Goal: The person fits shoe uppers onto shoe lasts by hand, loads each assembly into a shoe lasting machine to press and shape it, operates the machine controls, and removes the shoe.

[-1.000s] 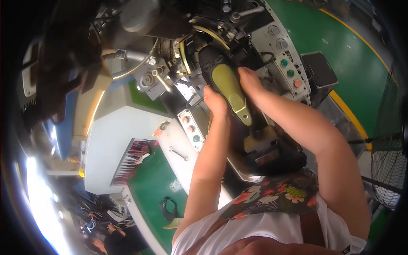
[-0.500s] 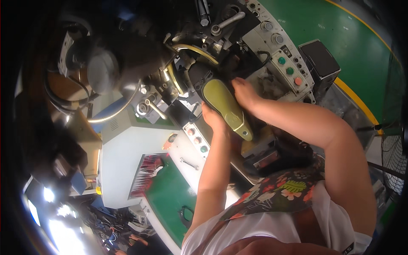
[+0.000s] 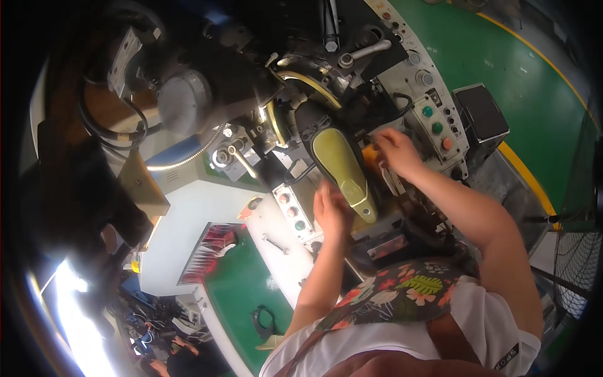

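An olive-green shoe last (image 3: 336,157) lies sole up in the machine, its wide end inside a dark shoe upper (image 3: 311,119) and its narrow end pointing toward me. On its left side is my left hand (image 3: 331,210), fingers raised, partly blurred and holding nothing I can see. Whether it touches the last I cannot tell. My right hand (image 3: 400,154) is off the last on the right, fingers apart and slightly bent, near an orange part (image 3: 372,158) of the machine. Curved yellow bands (image 3: 311,85) frame the far end of the upper.
Button panels stand on the right (image 3: 436,125) and left (image 3: 292,210). Metal lever handles (image 3: 367,52) rise at the back. A wrench (image 3: 275,244) lies on the white surface, beside a green mat (image 3: 242,301). A dark box (image 3: 480,113) stands far right. Another person's hand (image 3: 183,344) shows lower left.
Both hands have come away from the last's sides: the right has moved off to the right, the left has slid nearer to me. The whole view has shifted slightly.
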A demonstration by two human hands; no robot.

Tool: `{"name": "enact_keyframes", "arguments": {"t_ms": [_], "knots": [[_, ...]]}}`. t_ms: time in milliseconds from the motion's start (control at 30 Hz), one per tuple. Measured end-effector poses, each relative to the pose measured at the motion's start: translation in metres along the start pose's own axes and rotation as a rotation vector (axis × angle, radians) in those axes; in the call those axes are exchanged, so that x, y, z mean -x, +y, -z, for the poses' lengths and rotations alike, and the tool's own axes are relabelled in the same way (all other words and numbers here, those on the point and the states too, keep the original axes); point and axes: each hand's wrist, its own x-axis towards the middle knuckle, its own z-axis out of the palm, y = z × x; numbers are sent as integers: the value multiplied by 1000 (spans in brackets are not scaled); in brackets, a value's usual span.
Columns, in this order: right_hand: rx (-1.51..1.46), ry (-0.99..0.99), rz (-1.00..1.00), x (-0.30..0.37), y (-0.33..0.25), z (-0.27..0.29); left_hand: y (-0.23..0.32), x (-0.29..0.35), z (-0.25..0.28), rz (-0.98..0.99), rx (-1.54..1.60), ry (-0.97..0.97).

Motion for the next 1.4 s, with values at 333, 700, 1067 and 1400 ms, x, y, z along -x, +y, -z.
{"name": "enact_keyframes", "arguments": {"t_ms": [333,700,1067,1400], "knots": [[523,293,16,28,101,123,-101,89,188,14,-1184,231],[1208,293,95,-10,92,126,-88,97,142,-116,-684,259],[1387,165,67,0,97,148,-120,99,93,-191,-751,196],[1345,213,57,40,110,140,-133,93,99,-241,-773,207]]}}
